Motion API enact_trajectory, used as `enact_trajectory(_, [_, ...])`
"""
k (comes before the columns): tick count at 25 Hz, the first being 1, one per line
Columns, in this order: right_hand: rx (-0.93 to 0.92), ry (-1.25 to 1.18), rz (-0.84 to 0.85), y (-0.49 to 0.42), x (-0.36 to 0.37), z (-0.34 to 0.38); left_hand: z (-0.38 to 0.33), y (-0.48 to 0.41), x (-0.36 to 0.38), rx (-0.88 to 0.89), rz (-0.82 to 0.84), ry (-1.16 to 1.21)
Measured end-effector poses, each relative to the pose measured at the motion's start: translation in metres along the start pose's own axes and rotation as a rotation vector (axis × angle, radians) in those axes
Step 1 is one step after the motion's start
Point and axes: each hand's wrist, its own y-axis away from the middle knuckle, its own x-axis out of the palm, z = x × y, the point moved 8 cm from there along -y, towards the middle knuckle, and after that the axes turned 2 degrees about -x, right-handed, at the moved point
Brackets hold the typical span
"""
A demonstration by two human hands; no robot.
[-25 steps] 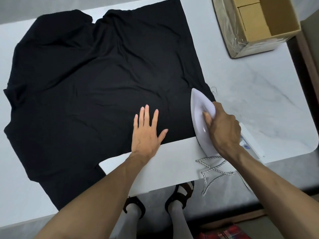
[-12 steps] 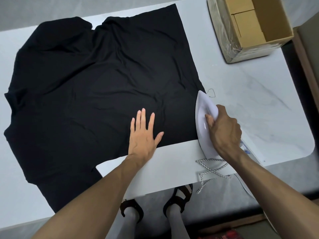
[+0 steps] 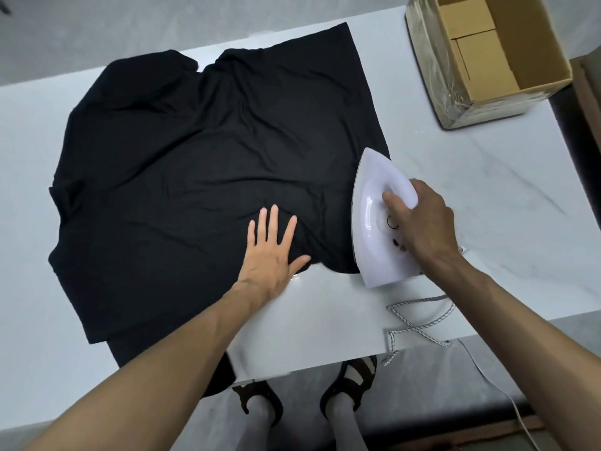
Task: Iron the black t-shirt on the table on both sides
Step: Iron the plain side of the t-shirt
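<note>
The black t-shirt (image 3: pixel 201 177) lies spread over the white table (image 3: pixel 487 203), creased across its middle, with one corner hanging over the near edge. My left hand (image 3: pixel 271 255) presses flat on the shirt's near hem, fingers straight and spread. A white iron (image 3: pixel 374 219) sits on the shirt's right edge, tip pointing away from me. My right hand (image 3: pixel 419 222) grips the iron's handle from the right.
An open cardboard box (image 3: pixel 487 56) with smaller boxes inside stands at the table's far right corner. The iron's braided cord (image 3: pixel 419 323) trails over the near table edge. My sandalled feet (image 3: pixel 348 385) show below the table.
The iron has slid forward along the shirt's right edge and now lies flatter, its top in view. My left hand stays pressed on the near hem.
</note>
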Motion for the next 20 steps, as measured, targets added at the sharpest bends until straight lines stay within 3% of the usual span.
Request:
enact_trajectory(4, [-0.029,-0.029,-0.008,-0.003,0.008,0.029,-0.011,-0.047,-0.032,0.024,0.029,0.286])
enact_trajectory(6, [-0.053,-0.048,-0.005,-0.002,0.016,0.043,0.019,-0.041,-0.058,0.064,-0.090,0.445])
enact_trajectory(8, [-0.074,-0.060,0.025,0.003,0.028,0.056,0.072,-0.006,-0.055,-0.004,-0.161,0.311])
enact_trajectory(12, [-0.109,-0.051,0.130,0.013,0.070,0.075,0.139,0.064,0.026,0.081,0.116,-0.047])
enact_trajectory(14, [-0.124,-0.050,0.154,0.015,0.084,0.081,0.142,0.053,0.043,0.052,0.114,-0.031])
enact_trajectory(18, [-0.153,-0.025,0.108,0.002,0.090,0.088,0.134,-0.026,0.013,-0.121,-0.021,0.139])
enact_trajectory(20, [-0.185,-0.023,0.076,-0.004,0.084,0.093,0.133,-0.065,-0.006,-0.109,0.005,0.199])
